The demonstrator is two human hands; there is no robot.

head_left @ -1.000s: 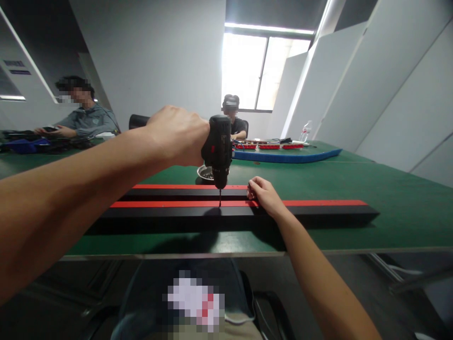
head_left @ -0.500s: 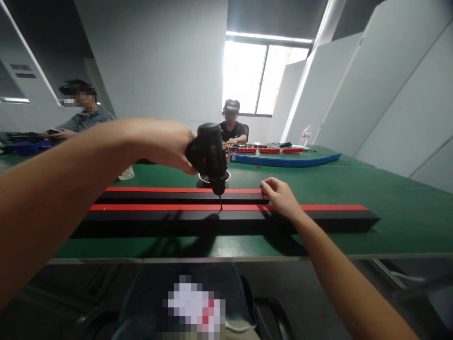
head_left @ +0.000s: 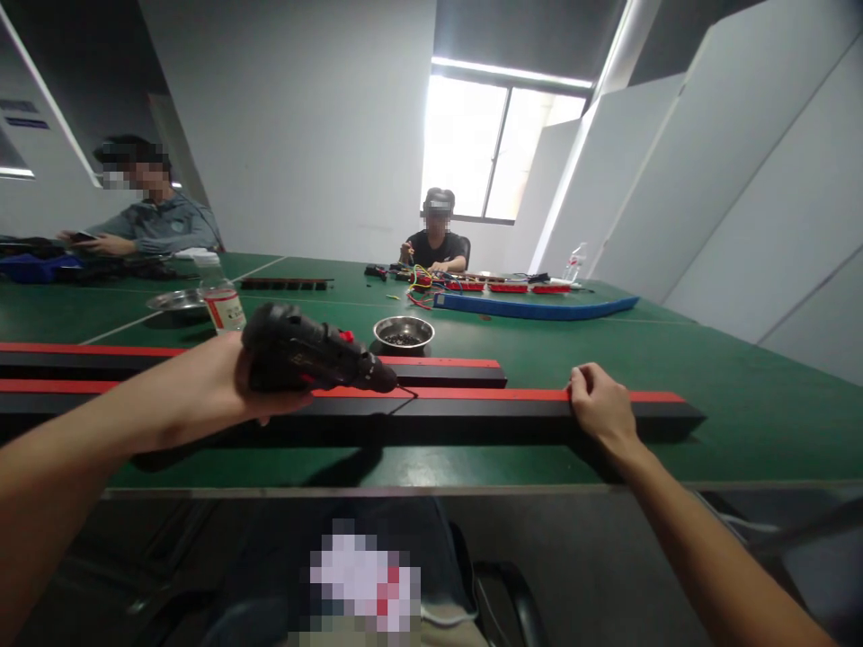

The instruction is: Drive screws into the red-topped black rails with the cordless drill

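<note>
My left hand grips a black cordless screwdriver, now lying nearly level with its bit pointing right over the near black bar with a red top strip. My right hand rests curled on that bar near its right end, fingers over the red strip. A second, shorter black and red bar lies just behind. Both bars sit on the green table.
A small metal bowl of screws stands behind the bars. A plastic bottle and a metal dish are at the left. Two other people sit at the far side, with a blue board, red parts and wires.
The screwdriver has tipped from upright to nearly level and dropped to the left. My right hand slid right along the bar towards its end.
</note>
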